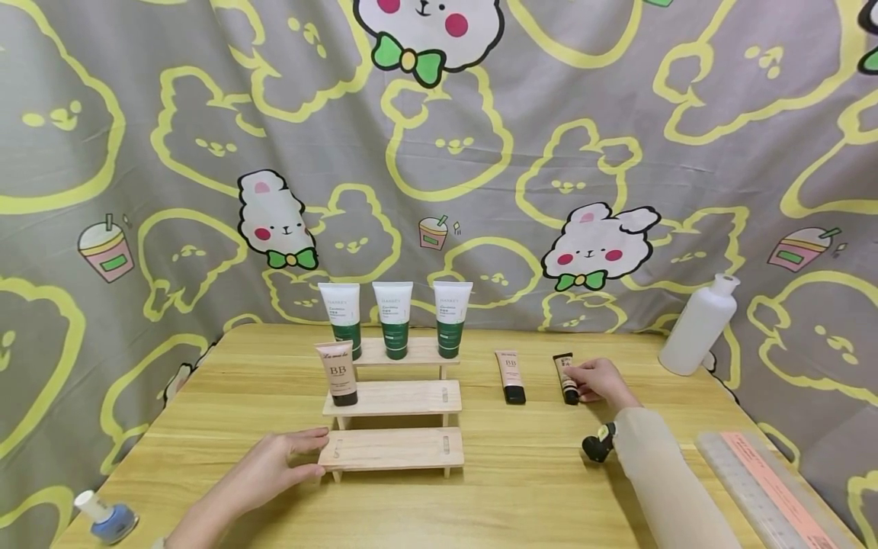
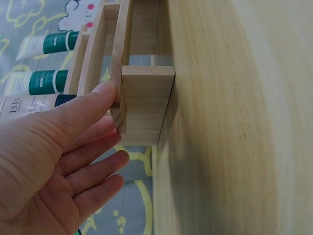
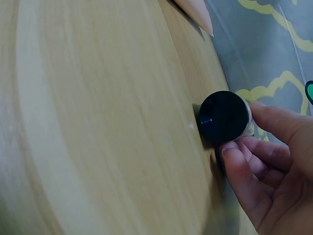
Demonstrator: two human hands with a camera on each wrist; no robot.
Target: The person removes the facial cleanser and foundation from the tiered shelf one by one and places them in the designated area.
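My left hand [image 1: 264, 465] grips the left end of the lowest step of a three-step wooden display stand [image 1: 391, 448], its thumb and forefinger on the board's edge in the left wrist view. Over on the right, my right hand [image 1: 604, 381] pinches a small black-and-beige cosmetic tube [image 1: 568, 385] at the table top. The right wrist view shows that tube's round black cap [image 3: 222, 118] end-on. Beside it lies a beige BB cream tube [image 1: 511, 375]. Another BB cream tube [image 1: 338, 372] stands cap-down on the middle step.
Three white-and-green tubes [image 1: 394, 320] stand on the top step. A white bottle [image 1: 698, 326] leans at the back right. A clear ruler-like plastic piece with a pink strip [image 1: 775, 488] lies front right. Blue nail polish [image 1: 108, 518] sits front left. A patterned curtain [image 1: 453, 152] hangs behind.
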